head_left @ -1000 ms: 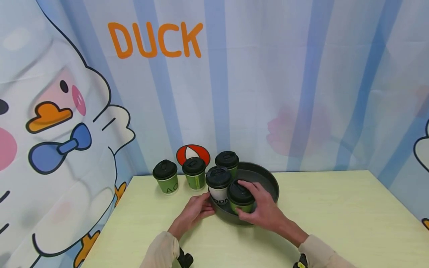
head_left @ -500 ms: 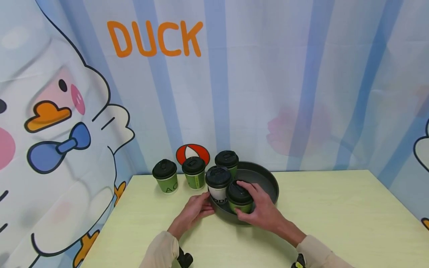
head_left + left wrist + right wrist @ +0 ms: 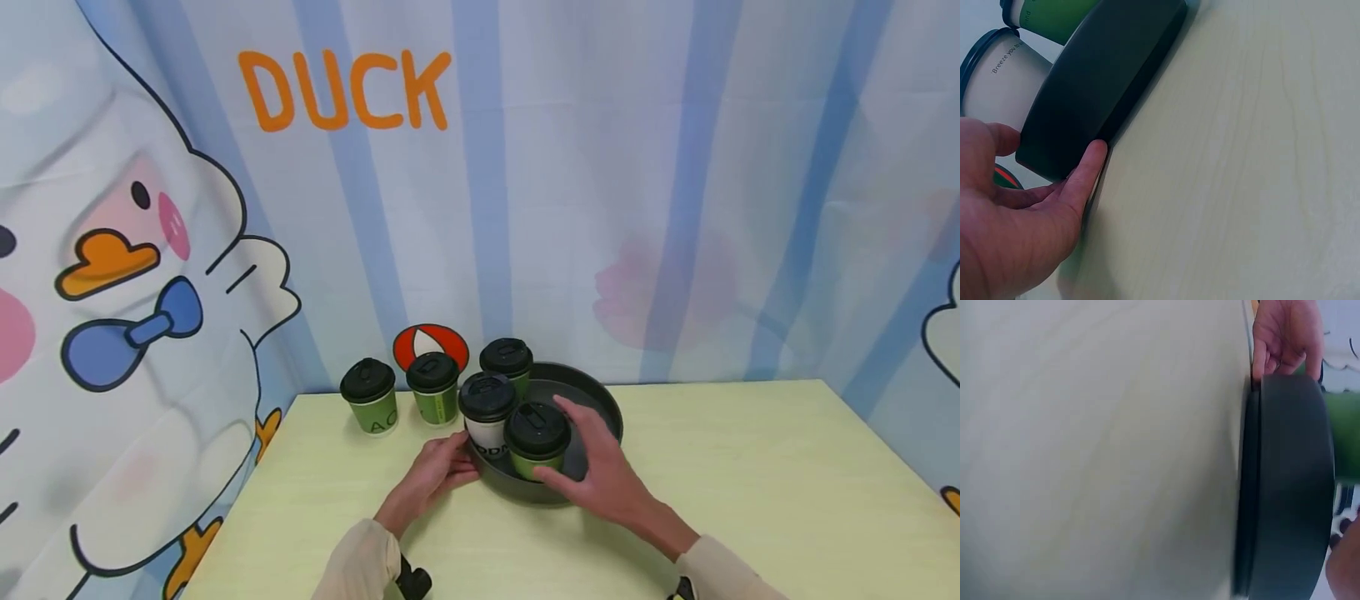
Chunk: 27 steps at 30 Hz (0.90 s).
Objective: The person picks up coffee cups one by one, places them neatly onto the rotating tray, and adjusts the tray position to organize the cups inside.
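Observation:
A round dark grey pan [image 3: 600, 400] sits on the table with three lidded paper cups inside its left half. My left hand [image 3: 432, 473] holds the pan's left side; in the left wrist view, the thumb is at the rim and fingertips press low on the wall [image 3: 1097, 87]. At the front stands a green cup [image 3: 537, 437] with a black lid. My right hand [image 3: 607, 475] is spread beside it, its thumb close to the cup's lower side, index finger away from the lid. A white cup [image 3: 487, 408] and another green cup [image 3: 507, 360] stand behind.
Two more green cups with black lids, a left one [image 3: 369, 396] and a right one [image 3: 433, 388], stand on the table left of the pan. A duck-print curtain [image 3: 555, 208] hangs along the table's back edge.
My right hand has let go of the front green cup, its fingers spreading and moving off to the right. The cup stays in the pan. My left hand has not moved.

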Tool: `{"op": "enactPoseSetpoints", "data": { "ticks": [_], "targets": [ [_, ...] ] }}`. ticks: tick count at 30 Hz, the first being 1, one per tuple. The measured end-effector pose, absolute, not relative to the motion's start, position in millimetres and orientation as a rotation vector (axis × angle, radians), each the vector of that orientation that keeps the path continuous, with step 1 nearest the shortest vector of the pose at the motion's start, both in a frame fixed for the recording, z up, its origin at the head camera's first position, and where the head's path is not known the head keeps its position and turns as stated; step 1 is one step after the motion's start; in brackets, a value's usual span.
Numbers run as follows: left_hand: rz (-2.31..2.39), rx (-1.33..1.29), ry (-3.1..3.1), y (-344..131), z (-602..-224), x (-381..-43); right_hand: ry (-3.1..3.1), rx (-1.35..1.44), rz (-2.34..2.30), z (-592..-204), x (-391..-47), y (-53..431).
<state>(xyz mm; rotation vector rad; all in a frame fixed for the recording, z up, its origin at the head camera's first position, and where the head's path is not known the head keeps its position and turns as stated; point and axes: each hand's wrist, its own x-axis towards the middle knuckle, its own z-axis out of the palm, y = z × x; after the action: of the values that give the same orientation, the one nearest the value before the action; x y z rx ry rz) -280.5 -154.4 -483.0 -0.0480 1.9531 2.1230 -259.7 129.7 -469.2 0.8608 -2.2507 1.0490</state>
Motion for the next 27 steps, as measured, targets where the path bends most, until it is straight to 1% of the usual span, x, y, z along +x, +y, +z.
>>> {"op": "enactPoseSetpoints", "data": {
  "ticks": [2,4,7,11,16,21,27],
  "targets": [
    [2.122,-0.05,1.952,-154,-483,-280,-2.186,0.739,1.021,-471,-265,139],
    [2.122,-0.055,1.954,-153,-483,-281,-2.203,0.56,0.98,-472,-272,150],
    [2.128,-0.068,1.953,-153,-482,-282,-2.407,0.314,0.972,-471,-285,170],
    [2.123,-0.08,1.951,-151,-483,-282,-2.727,0.12,1.082,-475,-295,193],
    [2.108,-0.072,1.953,-152,-484,-281,-2.787,0.037,1.442,-473,-299,197],
    [2.122,-0.056,1.951,-153,-484,-282,-2.724,0.061,1.79,-469,-297,195],
    [2.13,-0.054,1.945,-153,-484,-281,-2.701,0.225,2.088,-467,-291,199]
  ]
}}
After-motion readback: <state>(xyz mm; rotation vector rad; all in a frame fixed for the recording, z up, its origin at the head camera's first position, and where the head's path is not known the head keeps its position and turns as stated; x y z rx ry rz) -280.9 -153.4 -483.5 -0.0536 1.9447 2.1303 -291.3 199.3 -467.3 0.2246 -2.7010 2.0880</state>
